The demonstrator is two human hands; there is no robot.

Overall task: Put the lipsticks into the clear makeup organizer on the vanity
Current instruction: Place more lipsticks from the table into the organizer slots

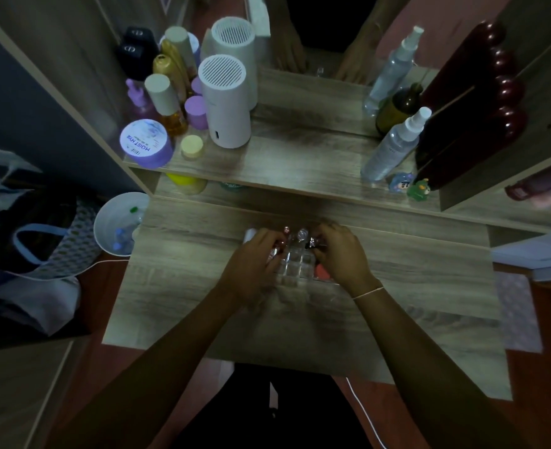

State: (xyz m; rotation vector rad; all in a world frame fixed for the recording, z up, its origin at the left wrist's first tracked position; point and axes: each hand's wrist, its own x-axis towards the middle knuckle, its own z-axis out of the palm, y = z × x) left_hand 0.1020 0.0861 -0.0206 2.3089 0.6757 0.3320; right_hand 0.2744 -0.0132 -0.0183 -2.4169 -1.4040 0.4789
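Note:
A clear makeup organizer point(295, 265) with a grid of small compartments stands on the wooden vanity top point(183, 286), between my hands. Several lipsticks point(301, 235) stand upright in its far row. My left hand point(254, 259) rests over the organizer's left side, fingers curled around a pinkish lipstick point(279, 246). My right hand point(340, 251) covers the right side, fingertips pinching a dark lipstick point(313, 243) at the far right compartments. A white tube point(249, 235) lies just beyond my left hand. The light is dim and the grip details are blurred.
A raised shelf point(300, 170) behind carries a white cylindrical device point(225, 103), a purple jar point(146, 142), bottles at left, spray bottles point(392, 147) and small figurines point(410, 186) at right. A mirror point(326, 30) stands at the back. A white bin point(118, 222) sits left of the vanity.

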